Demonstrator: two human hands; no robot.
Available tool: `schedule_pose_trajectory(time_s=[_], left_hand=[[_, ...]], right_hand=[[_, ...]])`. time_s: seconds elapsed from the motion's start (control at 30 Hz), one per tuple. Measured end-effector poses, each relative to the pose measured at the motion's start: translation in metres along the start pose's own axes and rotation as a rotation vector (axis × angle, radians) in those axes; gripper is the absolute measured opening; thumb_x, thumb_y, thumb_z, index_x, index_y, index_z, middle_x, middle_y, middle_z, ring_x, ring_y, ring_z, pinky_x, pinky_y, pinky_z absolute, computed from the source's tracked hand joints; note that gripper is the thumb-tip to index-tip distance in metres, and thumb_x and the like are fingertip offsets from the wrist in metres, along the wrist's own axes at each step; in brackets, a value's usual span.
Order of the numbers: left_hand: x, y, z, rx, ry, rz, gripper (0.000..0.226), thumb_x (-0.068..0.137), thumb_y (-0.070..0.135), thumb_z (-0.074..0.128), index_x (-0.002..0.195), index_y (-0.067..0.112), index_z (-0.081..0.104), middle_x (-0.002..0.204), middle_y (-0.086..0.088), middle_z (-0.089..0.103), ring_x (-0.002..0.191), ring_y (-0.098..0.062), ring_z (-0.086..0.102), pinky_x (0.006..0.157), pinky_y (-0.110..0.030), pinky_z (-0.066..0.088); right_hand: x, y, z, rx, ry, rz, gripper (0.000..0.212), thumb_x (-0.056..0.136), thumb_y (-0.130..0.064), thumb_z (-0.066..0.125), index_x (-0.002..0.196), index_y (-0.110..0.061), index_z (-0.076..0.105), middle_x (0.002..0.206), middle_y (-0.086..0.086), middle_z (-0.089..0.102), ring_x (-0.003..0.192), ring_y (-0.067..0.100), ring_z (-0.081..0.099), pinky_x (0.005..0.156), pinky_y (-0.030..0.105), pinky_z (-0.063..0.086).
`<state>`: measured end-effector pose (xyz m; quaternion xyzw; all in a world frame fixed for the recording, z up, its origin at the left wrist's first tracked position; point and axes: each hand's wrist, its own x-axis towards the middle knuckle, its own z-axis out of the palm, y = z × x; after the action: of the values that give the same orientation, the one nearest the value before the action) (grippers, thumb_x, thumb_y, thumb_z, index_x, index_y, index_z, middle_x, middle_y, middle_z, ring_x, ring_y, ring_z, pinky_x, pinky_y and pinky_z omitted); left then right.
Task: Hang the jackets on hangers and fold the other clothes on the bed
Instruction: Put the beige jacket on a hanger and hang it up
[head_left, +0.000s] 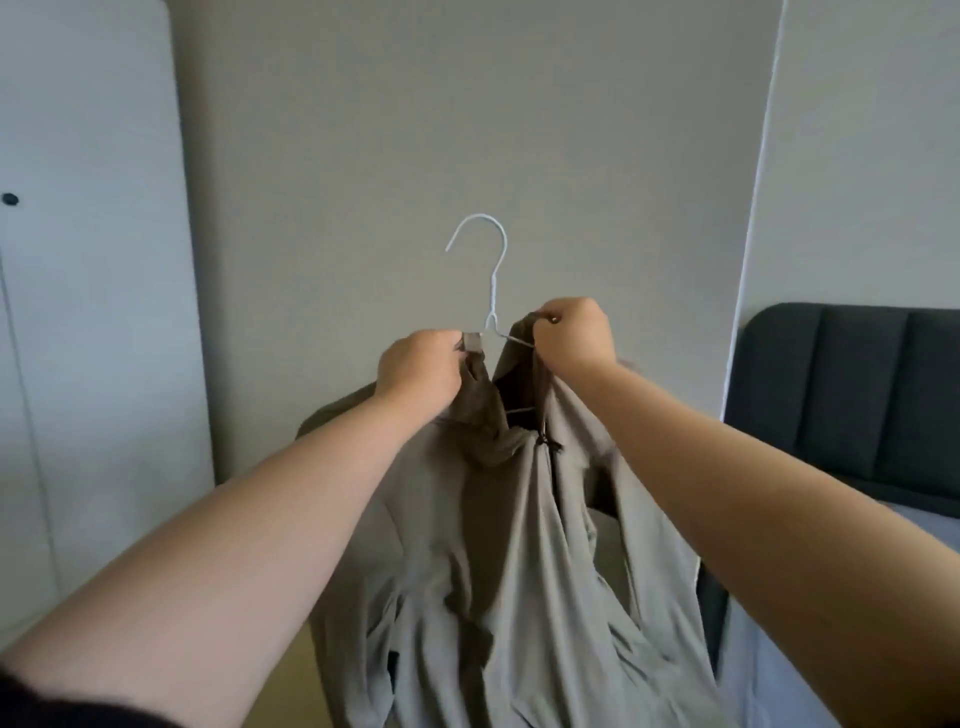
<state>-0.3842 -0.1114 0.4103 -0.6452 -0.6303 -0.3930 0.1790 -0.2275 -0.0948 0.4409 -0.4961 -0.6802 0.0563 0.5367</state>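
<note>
Both hands are raised in front of a plain grey wall (467, 104), holding up a taupe, thin-fabric zip-front jacket (509, 545) that hangs down between the forearms, with a white wire hanger (491, 291) inside its neck opening and the hook standing upright above the hands. The left hand (418, 371) grips the left side of the collar with curled fingers, and the right hand (571, 338) pinches the right collar edge where the hanger's wire arm shows. At the right edge sits a dark padded headboard (852, 395) above a blue-grey bed sheet (810, 649); a white wardrobe door (78, 312) stands at the left.
</note>
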Motion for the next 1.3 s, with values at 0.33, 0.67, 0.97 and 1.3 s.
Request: schedule_pose_trajectory(time_s=[0.33, 0.67, 0.97, 1.3], left_hand=[[0.001, -0.074, -0.001, -0.057, -0.086, -0.157, 0.018, 0.093, 0.019, 0.048, 0.089, 0.009, 0.062, 0.104, -0.016, 0.064, 0.099, -0.036, 0.057, 0.066, -0.029, 0.034], [0.013, -0.122, -0.013, -0.064, -0.136, -0.076, 0.017, 0.091, 0.012, 0.050, 0.078, 0.007, 0.060, 0.085, -0.011, 0.061, 0.084, -0.028, 0.054, 0.064, -0.031, 0.033], [0.033, -0.130, -0.027, 0.192, 0.068, -0.138, 0.025, 0.097, 0.017, 0.043, 0.094, 0.006, 0.066, 0.105, -0.016, 0.065, 0.099, -0.034, 0.055, 0.079, -0.036, 0.040], [-0.040, -0.111, 0.025, -0.374, -0.267, 0.084, 0.031, 0.097, 0.026, 0.044, 0.093, 0.012, 0.071, 0.093, 0.000, 0.070, 0.093, -0.017, 0.062, 0.078, -0.025, 0.043]], right_hand=[[-0.046, -0.016, 0.048, -0.252, -0.887, -0.119, 0.027, 0.093, -0.022, 0.053, 0.079, -0.001, 0.063, 0.070, 0.006, 0.062, 0.067, 0.018, 0.058, 0.055, 0.019, 0.047], [-0.006, 0.005, 0.080, -0.208, -0.710, -0.040, 0.045, 0.097, -0.041, 0.044, 0.066, -0.010, 0.050, 0.068, 0.002, 0.049, 0.069, 0.018, 0.048, 0.062, 0.027, 0.034], [0.012, 0.010, 0.094, 0.016, -0.119, -0.023, 0.030, 0.090, -0.020, 0.057, 0.063, -0.006, 0.059, 0.055, 0.005, 0.050, 0.056, 0.023, 0.047, 0.050, 0.026, 0.030], [0.007, 0.051, 0.090, -0.030, -0.152, 0.014, 0.025, 0.088, -0.015, 0.059, 0.064, -0.009, 0.060, 0.054, -0.001, 0.050, 0.061, 0.022, 0.049, 0.051, 0.023, 0.032]])
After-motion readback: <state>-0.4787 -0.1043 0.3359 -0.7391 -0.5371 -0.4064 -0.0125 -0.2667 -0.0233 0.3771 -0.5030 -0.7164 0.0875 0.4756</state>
